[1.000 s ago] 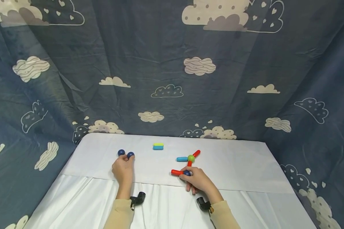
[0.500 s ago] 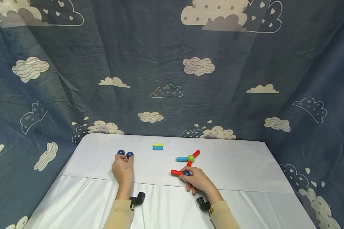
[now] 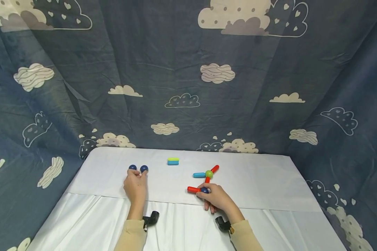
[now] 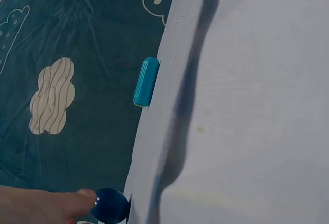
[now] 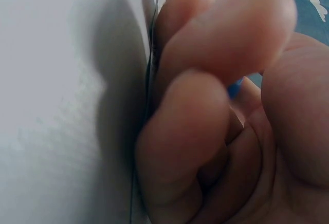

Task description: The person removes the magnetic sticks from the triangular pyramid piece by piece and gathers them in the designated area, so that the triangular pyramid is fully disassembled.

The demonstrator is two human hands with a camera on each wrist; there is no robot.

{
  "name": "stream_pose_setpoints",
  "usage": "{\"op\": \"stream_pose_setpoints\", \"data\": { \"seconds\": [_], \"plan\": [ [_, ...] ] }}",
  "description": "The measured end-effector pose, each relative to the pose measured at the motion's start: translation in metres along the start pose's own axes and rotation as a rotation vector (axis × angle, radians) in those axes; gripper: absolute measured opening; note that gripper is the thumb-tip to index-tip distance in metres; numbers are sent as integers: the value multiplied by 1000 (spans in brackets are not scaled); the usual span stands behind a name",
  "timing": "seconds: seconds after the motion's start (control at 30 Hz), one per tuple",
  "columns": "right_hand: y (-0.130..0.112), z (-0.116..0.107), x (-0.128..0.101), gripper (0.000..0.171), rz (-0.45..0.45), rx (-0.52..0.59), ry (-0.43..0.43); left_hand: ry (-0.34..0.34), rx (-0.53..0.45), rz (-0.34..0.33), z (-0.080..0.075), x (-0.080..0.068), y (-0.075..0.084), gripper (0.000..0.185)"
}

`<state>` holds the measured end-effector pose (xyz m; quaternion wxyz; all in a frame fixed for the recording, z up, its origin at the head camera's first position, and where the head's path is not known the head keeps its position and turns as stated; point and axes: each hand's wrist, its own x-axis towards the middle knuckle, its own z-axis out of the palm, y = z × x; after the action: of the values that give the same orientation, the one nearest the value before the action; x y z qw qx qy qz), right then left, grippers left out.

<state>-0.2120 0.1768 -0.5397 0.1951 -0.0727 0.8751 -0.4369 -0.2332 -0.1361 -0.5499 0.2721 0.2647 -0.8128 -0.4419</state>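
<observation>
In the head view, my left hand (image 3: 135, 184) reaches to two dark blue balls on the white table. Its thumb tip touches the right ball (image 3: 144, 168), as the left wrist view also shows with the blue ball (image 4: 110, 205). The fingertips overlap the left ball (image 3: 132, 167). My right hand (image 3: 217, 197) pinches another blue ball (image 3: 204, 190) between thumb and index finger; a red stick (image 3: 193, 189) points left from it. Beyond that hand, a green ball (image 3: 209, 174) joins a blue stick (image 3: 199, 175) and two red sticks, the nearer partly hidden by the fingers.
A yellow-green stick (image 3: 173, 159) and a blue stick (image 3: 173, 162) lie side by side near the back of the white table (image 3: 254, 184). Behind hangs a dark cloud-patterned cloth (image 3: 176, 52). Each wrist carries a black camera (image 3: 151, 218).
The right one of the two blue balls has shifted slightly to the right along with the left thumb, widening the gap. My right hand and the stick pieces have stayed in place.
</observation>
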Motion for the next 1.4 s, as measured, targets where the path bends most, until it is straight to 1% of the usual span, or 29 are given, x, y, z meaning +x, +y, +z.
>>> {"op": "stream_pose_setpoints", "data": {
  "seconds": [0.07,0.1,0.13,0.2,0.3,0.37,0.43,0.5,0.53,0.6,0.63,0.7,0.8,0.93,1.07,1.17,1.4],
  "plan": [
    [0,0,0,41,-2,2,0,-16,-23,53,-1,-1,5,25],
    [0,0,0,41,-4,3,-1,-31,-41,91,-1,-2,7,24],
    [0,0,0,41,-6,3,-1,-48,-62,135,0,-3,10,23],
    [0,0,0,41,-11,-2,2,-106,-113,234,2,-6,16,20],
    [0,0,0,41,-12,-2,1,-233,-181,374,9,-14,23,17],
    [0,0,0,40,-8,-2,0,-355,-212,443,14,-22,28,16],
    [0,0,0,41,-4,-1,-3,-494,-220,487,19,-31,31,16],
    [0,0,0,40,0,1,-4,-621,-203,524,24,-40,34,18],
    [-1,0,0,40,0,0,-5,-677,-189,530,25,-44,35,20],
    [-1,0,0,40,-1,3,-8,-764,-155,544,28,-51,36,22],
    [-2,0,0,39,-1,9,-11,-796,-143,559,30,-54,36,23],
    [-2,0,0,38,-2,20,-17,-849,-116,564,33,-58,35,24],
    [-3,1,-1,37,-9,29,-27,-886,-81,582,36,-63,33,25],
    [-2,-1,-1,43,-29,29,-51,-896,-39,593,40,-66,31,22],
    [0,-7,-2,53,-37,39,-88,-897,-29,570,42,-67,31,18],
    [3,-13,-3,56,-38,35,-107,-892,-40,548,43,-67,30,18],
    [3,-20,-6,45,-74,19,-98,-882,-61,524,43,-67,31,19]
  ]
}}
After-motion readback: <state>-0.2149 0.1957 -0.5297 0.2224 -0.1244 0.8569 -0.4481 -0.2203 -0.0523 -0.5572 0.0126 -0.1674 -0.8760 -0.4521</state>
